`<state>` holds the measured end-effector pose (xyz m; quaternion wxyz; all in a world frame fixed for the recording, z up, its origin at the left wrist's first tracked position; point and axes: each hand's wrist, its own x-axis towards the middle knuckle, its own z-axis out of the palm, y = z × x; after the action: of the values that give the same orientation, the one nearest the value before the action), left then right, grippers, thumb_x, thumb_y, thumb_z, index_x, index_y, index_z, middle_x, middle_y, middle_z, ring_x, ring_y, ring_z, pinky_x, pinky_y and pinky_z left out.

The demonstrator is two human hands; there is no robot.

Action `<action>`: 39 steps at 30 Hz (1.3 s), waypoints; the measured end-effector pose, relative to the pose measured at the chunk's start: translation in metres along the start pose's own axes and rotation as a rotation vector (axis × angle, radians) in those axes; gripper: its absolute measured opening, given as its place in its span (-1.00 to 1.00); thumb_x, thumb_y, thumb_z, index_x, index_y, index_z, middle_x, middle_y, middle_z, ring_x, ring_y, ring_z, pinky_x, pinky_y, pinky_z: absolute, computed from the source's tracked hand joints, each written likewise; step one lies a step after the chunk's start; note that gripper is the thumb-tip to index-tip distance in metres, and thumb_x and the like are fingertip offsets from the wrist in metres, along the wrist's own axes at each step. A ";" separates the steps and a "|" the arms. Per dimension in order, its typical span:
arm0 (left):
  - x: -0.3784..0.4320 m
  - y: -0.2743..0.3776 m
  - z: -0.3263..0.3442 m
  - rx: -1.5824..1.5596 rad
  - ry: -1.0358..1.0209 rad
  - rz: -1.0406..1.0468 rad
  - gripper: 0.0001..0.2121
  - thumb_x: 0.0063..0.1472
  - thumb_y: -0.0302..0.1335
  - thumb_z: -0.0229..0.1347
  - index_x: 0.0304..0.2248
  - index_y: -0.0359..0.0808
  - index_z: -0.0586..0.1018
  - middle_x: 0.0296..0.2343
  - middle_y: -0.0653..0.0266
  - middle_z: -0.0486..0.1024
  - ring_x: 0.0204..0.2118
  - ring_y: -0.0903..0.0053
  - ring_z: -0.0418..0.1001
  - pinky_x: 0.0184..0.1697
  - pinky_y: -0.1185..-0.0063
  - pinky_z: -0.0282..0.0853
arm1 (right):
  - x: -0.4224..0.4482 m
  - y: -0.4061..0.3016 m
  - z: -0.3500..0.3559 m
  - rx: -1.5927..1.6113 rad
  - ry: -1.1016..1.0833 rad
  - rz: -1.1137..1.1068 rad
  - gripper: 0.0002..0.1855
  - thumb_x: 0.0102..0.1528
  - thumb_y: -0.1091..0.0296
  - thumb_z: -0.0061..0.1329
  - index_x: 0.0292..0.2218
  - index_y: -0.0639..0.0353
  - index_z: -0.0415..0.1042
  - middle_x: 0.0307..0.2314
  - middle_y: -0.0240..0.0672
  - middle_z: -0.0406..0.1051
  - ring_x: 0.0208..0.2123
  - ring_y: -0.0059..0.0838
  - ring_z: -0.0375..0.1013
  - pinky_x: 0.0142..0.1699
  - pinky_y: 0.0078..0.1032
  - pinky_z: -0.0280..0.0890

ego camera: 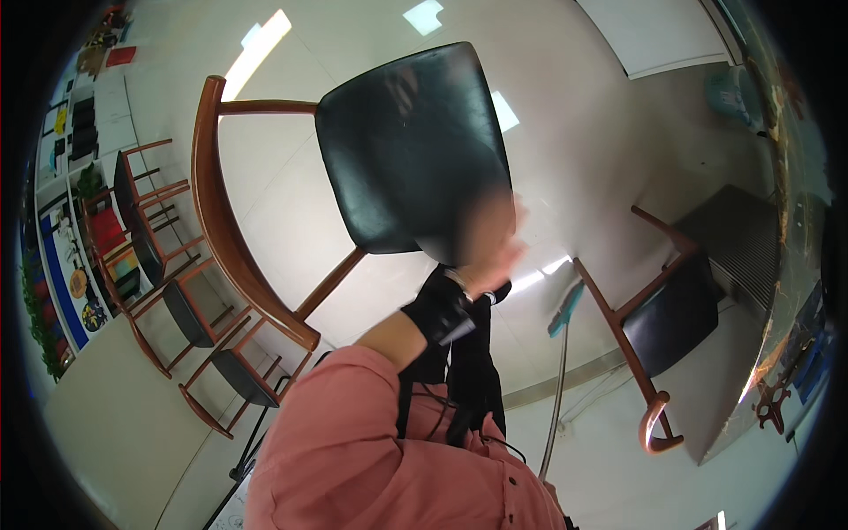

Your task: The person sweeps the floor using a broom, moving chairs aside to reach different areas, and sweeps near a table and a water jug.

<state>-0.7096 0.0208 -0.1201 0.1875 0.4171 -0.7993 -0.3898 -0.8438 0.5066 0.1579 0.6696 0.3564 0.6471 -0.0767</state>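
A wooden armchair [222, 225] with a black padded seat [411, 152] stands before me, its curved backrest to the left. Over the seat's near right corner is my left hand [490, 238], badly blurred; whether it holds or presses anything cannot be made out. A black band circles that wrist, below a pink sleeve. To the right of my legs a broom with a teal head [567, 309] has its metal handle running down to my right side. Beside the handle's lower end shows a sliver of skin, perhaps my right hand [551, 491], mostly hidden by the sleeve.
Several similar chairs [189, 311] line the left side by a pale table [119, 424]. Another chair [672, 318] stands at right, near a stone-patterned edge [772, 278]. A teal bin [732, 96] is at upper right. The glossy tiled floor reflects lights.
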 end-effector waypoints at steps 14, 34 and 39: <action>-0.014 -0.006 -0.014 0.031 -0.053 0.124 -0.64 0.05 -0.34 0.02 -0.15 -0.28 0.35 -0.10 0.15 0.24 -0.02 0.24 0.15 0.02 0.32 0.04 | -0.029 -0.216 0.084 -0.236 0.070 -0.419 -0.76 0.04 0.24 -0.07 -0.48 0.18 0.21 -0.79 -0.43 0.14 -0.85 -0.62 0.14 -0.78 -0.62 0.09; -0.018 -0.072 -0.047 0.174 0.116 -0.392 -0.56 0.12 -0.45 -0.09 -0.03 -0.51 0.18 0.00 -0.13 0.09 0.06 0.09 0.06 0.11 0.39 -0.02 | 0.094 -0.339 0.242 -0.216 0.007 -0.783 -0.85 0.02 0.35 -0.15 -0.37 0.18 0.21 -0.73 -0.45 0.15 -0.81 -0.64 0.16 -0.71 -0.64 0.16; -0.008 -0.021 -0.044 0.029 0.140 -0.174 -0.62 0.06 -0.53 -0.05 -0.08 -0.37 0.30 -0.10 0.04 0.28 0.00 0.22 0.19 0.06 0.40 0.07 | 0.075 -0.351 0.256 -0.133 -0.034 -0.815 -0.85 0.01 0.34 -0.14 -0.38 0.17 0.22 -0.73 -0.46 0.15 -0.80 -0.65 0.16 -0.70 -0.66 0.16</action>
<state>-0.6666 -0.0005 -0.1089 0.2023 0.5140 -0.7505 -0.3628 -0.8225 0.1278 -0.0670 0.6166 0.0257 0.7275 -0.2997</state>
